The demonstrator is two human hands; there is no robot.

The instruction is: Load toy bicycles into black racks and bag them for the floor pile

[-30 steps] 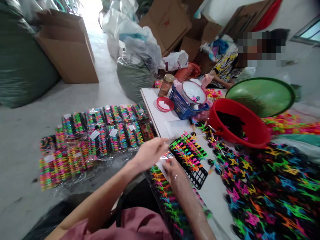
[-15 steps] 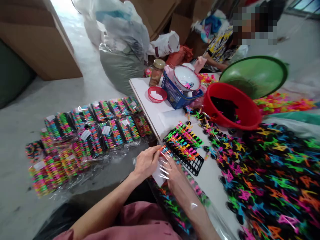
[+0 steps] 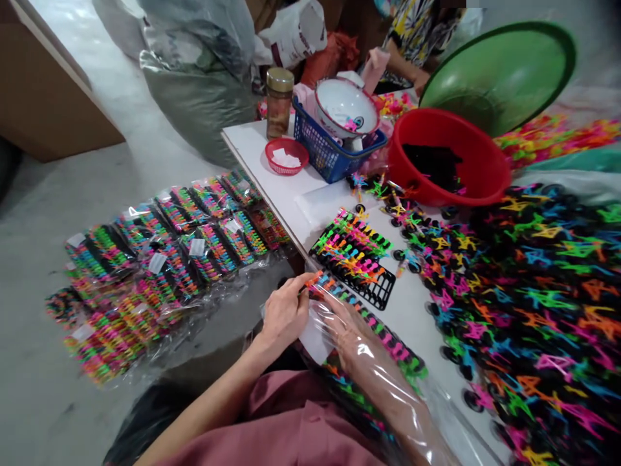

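My right hand [image 3: 353,336] and forearm are inside a long clear plastic bag [image 3: 439,404], at the table's near edge. Also in the bag are a strip of colourful small plastic toys [image 3: 383,331] on black backing and a blank white slip [image 3: 316,340]. The right fingers are bent around the strip's near side, over the slip. My left hand [image 3: 286,310] is closed, its thumb and fingers pinching the bag at the strip's far end, beside an orange toy. More toys show below my right wrist. Just beyond lies a black grid tray [image 3: 383,294] with bright toys set in rows.
Bagged toy trays [image 3: 208,249] lie at left. On the table [image 3: 252,149] stand a jar [image 3: 280,107], a small red basket [image 3: 286,169], a blue basket [image 3: 330,162], a red basin [image 3: 478,178] and a toy pile [image 3: 543,291]. Behind are a green basin [image 3: 504,77] and another person's arm [image 3: 405,68].
The camera view has tilted down, so the table items appear higher. My right hand has shifted slightly along the strip, and more of the bagged toy row shows. My left hand keeps its pinch.
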